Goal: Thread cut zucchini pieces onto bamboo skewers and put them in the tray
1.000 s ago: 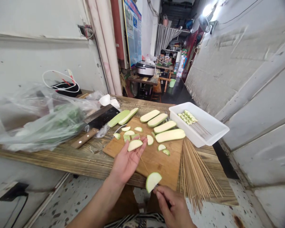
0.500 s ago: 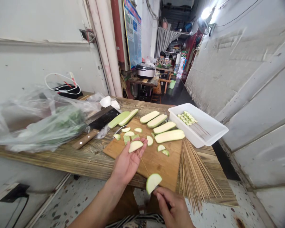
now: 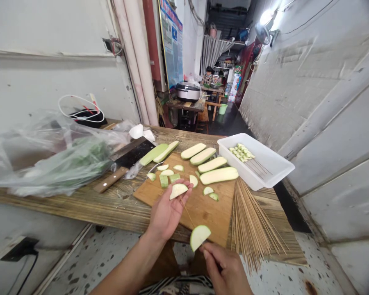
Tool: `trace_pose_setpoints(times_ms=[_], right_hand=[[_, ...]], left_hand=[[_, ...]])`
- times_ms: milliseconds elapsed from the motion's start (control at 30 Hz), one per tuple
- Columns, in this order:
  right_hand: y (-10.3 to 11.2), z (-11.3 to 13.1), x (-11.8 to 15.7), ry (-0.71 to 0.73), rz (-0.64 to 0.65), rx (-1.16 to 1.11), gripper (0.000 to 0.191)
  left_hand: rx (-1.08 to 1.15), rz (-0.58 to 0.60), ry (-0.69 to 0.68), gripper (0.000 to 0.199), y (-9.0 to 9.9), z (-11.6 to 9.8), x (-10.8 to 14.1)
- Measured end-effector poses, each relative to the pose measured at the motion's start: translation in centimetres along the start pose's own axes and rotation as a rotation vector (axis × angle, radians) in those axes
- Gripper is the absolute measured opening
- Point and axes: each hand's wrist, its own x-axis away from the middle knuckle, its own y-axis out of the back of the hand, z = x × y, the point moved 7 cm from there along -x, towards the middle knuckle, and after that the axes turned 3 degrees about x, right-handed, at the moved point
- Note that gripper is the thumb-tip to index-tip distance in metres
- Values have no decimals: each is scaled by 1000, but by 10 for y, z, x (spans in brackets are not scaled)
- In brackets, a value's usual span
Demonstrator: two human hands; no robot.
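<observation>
Palm up, my left hand [image 3: 169, 213] grips a half-round zucchini slice [image 3: 178, 191] between thumb and fingers over the cutting board [image 3: 206, 217]. A thin bamboo skewer [image 3: 187, 211] runs from that slice down toward my right hand [image 3: 223, 264]. Near the right fingers, another zucchini slice [image 3: 200, 237] sits on the skewer; those fingers are closed around its lower end, mostly hidden. Several loose slices [image 3: 167, 173] lie on the board beyond my left hand. Zucchini halves [image 3: 219, 175] rest cut side up along its far edge.
A white plastic tub [image 3: 273, 172] at the right holds skewered zucchini [image 3: 241, 152]. Bare skewers [image 3: 252, 225] fan out beside the board. To the left lie a cleaver [image 3: 113, 179] and a clear plastic bag [image 3: 64, 164] with greens. A person [image 3: 208, 76] sits far back.
My left hand has shifted slightly to the right with its slice, which is tilted more. My right hand and the skewer have barely moved.
</observation>
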Motion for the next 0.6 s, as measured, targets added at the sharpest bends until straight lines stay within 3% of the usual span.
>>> trace_pose_setpoints(times_ms=[600], right_hand=[[-1, -1, 2, -60, 12, -2, 39]], left_hand=[[-6, 17, 14, 24, -1, 11, 6]])
